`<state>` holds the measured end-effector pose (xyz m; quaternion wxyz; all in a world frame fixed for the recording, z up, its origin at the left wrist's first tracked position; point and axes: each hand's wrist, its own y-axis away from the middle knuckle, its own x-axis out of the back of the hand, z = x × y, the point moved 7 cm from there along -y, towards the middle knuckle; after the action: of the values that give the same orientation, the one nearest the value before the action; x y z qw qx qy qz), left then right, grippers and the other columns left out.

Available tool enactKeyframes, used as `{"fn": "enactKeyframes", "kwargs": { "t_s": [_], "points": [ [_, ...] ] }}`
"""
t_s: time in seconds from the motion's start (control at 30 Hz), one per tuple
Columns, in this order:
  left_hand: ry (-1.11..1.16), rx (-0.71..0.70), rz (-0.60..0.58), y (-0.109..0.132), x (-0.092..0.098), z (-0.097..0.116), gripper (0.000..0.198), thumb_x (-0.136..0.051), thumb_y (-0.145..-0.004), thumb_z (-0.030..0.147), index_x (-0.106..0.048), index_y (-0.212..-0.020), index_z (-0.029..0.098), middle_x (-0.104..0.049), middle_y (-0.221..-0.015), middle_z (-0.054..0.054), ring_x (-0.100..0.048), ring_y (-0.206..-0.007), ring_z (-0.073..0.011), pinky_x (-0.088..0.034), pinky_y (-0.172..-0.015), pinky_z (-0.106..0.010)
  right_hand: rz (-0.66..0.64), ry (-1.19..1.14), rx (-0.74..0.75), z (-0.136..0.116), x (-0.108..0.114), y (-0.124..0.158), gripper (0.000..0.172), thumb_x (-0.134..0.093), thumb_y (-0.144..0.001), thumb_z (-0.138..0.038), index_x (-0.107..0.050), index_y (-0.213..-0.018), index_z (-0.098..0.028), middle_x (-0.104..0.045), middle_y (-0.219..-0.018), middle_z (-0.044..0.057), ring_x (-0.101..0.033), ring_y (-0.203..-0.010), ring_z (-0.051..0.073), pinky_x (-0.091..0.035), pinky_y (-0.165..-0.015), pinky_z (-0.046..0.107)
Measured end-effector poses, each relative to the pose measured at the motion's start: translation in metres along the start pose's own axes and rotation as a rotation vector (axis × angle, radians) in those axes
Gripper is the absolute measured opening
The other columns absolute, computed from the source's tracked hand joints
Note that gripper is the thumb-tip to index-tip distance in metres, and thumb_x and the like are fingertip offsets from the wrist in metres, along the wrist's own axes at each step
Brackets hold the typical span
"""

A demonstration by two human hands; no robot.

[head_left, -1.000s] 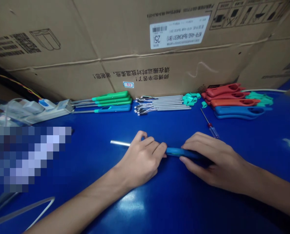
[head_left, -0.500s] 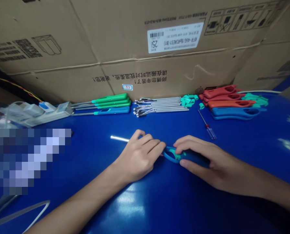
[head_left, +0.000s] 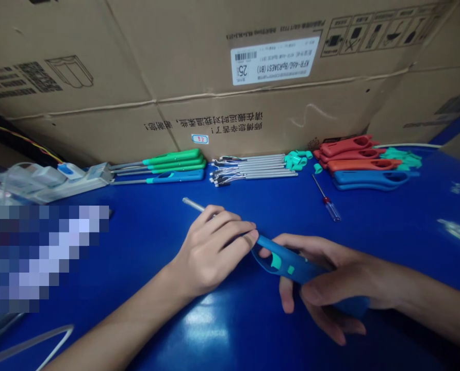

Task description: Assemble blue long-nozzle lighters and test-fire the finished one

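Note:
A blue long-reach lighter (head_left: 297,264) with a teal trigger is held between both my hands above the blue table. My left hand (head_left: 214,250) is closed around its front part, knuckles up. The silver tip of the tube (head_left: 193,204) sticks out past that hand, and the rest of the tube is hidden under it. My right hand (head_left: 340,275) grips the handle from the rear, with the thumb along its near side and one finger behind the trigger opening. A small teal square shows on the handle beside the trigger.
Green lighters (head_left: 181,158) and a blue one (head_left: 181,176) lie at the back left beside a power strip (head_left: 75,188). Silver tubes with wires (head_left: 266,167), teal pieces (head_left: 297,161), red handles (head_left: 344,148), blue handles (head_left: 369,179) and a screwdriver (head_left: 331,207) lie rightward. A cardboard box (head_left: 191,67) stands behind.
The lighter has turned, so its handle shows more and slopes down toward the right. My right hand has moved lower and wrapped around the handle. My left hand keeps its grip.

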<state>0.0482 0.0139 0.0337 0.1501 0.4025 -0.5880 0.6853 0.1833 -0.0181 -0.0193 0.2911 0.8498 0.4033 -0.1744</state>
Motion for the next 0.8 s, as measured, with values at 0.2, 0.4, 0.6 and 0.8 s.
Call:
{"fn": "enactKeyframes", "kwargs": {
  "t_s": [0.2, 0.4, 0.6, 0.8],
  "points": [
    [-0.079, 0.084, -0.069, -0.005, -0.005, -0.004, 0.008, -0.055, -0.09, 0.01, -0.062, -0.09, 0.015, -0.073, -0.086, -0.004, -0.063, -0.078, -0.017, -0.044, -0.069, -0.033, 0.099, 0.021, -0.025, -0.001, 0.008, 0.001, 0.052, -0.081, -0.074, -0.032, -0.05, -0.114, -0.021, -0.062, -0.085, -0.001, -0.046, -0.039, 0.0, -0.029, -0.033, 0.01],
    [-0.203, 0.132, -0.196, -0.005, -0.014, -0.009, 0.029, -0.051, -0.096, 0.024, -0.06, -0.07, 0.014, -0.06, -0.062, -0.004, -0.052, -0.058, -0.0165, -0.034, -0.059, -0.033, 0.07, 0.011, -0.106, 0.005, 0.007, 0.006, 0.069, -0.077, -0.075, -0.027, -0.044, -0.136, -0.023, -0.054, -0.069, -0.007, -0.039, -0.039, 0.001, -0.032, -0.037, 0.013],
    [-0.241, 0.157, -0.271, -0.002, -0.022, -0.013, 0.037, -0.046, -0.097, 0.025, -0.055, -0.063, 0.015, -0.054, -0.058, -0.003, -0.044, -0.051, -0.0161, -0.029, -0.055, -0.033, 0.149, 0.077, -0.07, 0.007, 0.01, 0.009, 0.075, -0.079, -0.072, -0.025, -0.043, -0.139, -0.027, -0.049, -0.068, -0.008, -0.038, -0.043, 0.002, -0.033, -0.041, 0.013],
    [-0.093, 0.109, -0.401, -0.001, -0.022, -0.013, 0.023, -0.048, -0.094, 0.031, -0.062, -0.087, 0.015, -0.062, -0.072, -0.004, -0.057, -0.067, -0.0191, -0.04, -0.065, -0.034, 0.316, 0.537, -0.034, -0.005, 0.017, 0.009, 0.055, -0.069, -0.08, -0.035, -0.052, -0.132, -0.025, -0.055, -0.066, -0.005, -0.046, -0.047, 0.007, -0.038, -0.042, 0.018]
  ]
}}
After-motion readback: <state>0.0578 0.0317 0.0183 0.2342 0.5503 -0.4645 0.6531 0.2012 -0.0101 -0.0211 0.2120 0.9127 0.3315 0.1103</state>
